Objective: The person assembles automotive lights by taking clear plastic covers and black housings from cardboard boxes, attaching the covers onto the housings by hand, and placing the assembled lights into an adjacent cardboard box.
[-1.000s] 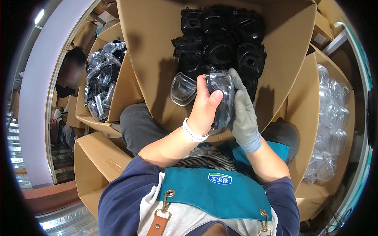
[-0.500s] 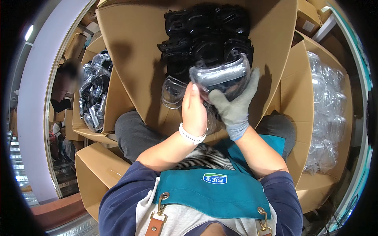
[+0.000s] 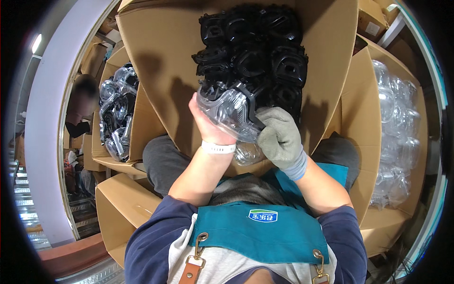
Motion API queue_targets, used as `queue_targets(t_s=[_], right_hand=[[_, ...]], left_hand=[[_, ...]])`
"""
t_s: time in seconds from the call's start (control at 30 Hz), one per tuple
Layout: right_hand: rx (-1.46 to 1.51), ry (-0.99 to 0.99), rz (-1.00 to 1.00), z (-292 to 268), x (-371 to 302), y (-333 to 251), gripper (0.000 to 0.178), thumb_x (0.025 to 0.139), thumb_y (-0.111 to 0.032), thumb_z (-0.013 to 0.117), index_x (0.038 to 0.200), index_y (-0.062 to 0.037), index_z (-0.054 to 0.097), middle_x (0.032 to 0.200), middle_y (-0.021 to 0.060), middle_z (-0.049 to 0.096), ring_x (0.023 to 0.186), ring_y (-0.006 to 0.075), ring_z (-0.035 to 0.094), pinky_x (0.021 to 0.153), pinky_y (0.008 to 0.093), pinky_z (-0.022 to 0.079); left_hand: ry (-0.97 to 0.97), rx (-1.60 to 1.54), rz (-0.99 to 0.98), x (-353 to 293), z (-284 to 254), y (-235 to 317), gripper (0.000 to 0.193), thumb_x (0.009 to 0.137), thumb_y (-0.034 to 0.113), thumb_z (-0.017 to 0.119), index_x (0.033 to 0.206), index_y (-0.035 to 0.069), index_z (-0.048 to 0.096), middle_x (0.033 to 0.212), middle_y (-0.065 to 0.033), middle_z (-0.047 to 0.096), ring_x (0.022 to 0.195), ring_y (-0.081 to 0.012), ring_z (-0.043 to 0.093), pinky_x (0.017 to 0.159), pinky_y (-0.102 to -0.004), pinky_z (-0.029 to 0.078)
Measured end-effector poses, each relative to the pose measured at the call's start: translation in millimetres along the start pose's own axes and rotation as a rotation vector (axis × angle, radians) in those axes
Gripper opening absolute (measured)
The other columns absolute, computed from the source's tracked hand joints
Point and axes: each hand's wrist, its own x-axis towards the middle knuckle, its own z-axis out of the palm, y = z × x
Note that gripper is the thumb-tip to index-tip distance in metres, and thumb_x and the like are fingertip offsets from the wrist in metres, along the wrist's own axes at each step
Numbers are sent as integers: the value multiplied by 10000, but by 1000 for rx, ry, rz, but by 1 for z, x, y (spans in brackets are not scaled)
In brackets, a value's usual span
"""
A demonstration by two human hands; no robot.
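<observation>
A clear, curved plastic cover with a black ribbed insert [image 3: 231, 110] is held between my hands above the near part of the big cardboard box. Bare, with a white band at the wrist, my left hand [image 3: 208, 122] supports it from its left and lower side. My right hand [image 3: 282, 137] wears a grey glove; its curled fingers grip the cover's right edge. Just below the held piece lies another clear cover [image 3: 248, 153]. Beyond it, rows of black plastic housings [image 3: 250, 61] sit in the box.
The big cardboard box [image 3: 163, 61] stands open between my knees. On the left, a second box holds clear-and-black pieces [image 3: 116, 111]; on the right, another holds stacked clear covers [image 3: 395, 137]. An open carton [image 3: 120, 201] is at my lower left. Someone sits at the far left [image 3: 82, 104].
The cover has shifted left and turned, so its black ribbed side now shows. My right fingers, spread along it before, are now curled at its edge. My left hand has moved left.
</observation>
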Motion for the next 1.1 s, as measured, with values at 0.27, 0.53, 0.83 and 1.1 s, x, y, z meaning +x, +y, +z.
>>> queue_targets(t_s=[0.27, 0.53, 0.83, 1.1], right_hand=[[83, 99, 129, 2, 4, 0, 200, 912, -192, 567, 979, -8, 610, 923, 110, 637, 841, 210, 594, 750, 322, 472], [201, 28, 300, -19, -5, -25, 261, 981, -180, 468, 1080, 26, 596, 1049, 77, 613, 868, 96, 558, 776, 234, 461], [51, 231, 12, 17, -10, -26, 538, 651, -150, 855, 1037, 0, 511, 891, 105, 583, 761, 168, 594, 697, 284, 488], [215, 290, 392, 21, -14, -23, 485, 654, -180, 865, 957, 10, 538, 772, 65, 640, 666, 123, 599, 610, 257, 493]], left_hand=[[-82, 62, 208, 15, -12, 13, 463, 876, 533, 439, 911, 115, 634, 834, -69, 660, 729, -277, 612, 641, -419, 504], [-361, 479, 303, 4, -36, 2, 477, 875, 544, 404, 858, 90, 551, 770, -60, 545, 722, -193, 503, 633, -328, 431], [-374, 566, 447, -3, -23, 3, 527, 861, 572, 398, 838, 58, 512, 767, -81, 520, 714, -204, 493, 660, -338, 422], [-98, 716, 540, -6, -28, -11, 475, 916, 432, 299, 823, 27, 529, 767, -92, 563, 719, -198, 543, 663, -336, 466]])
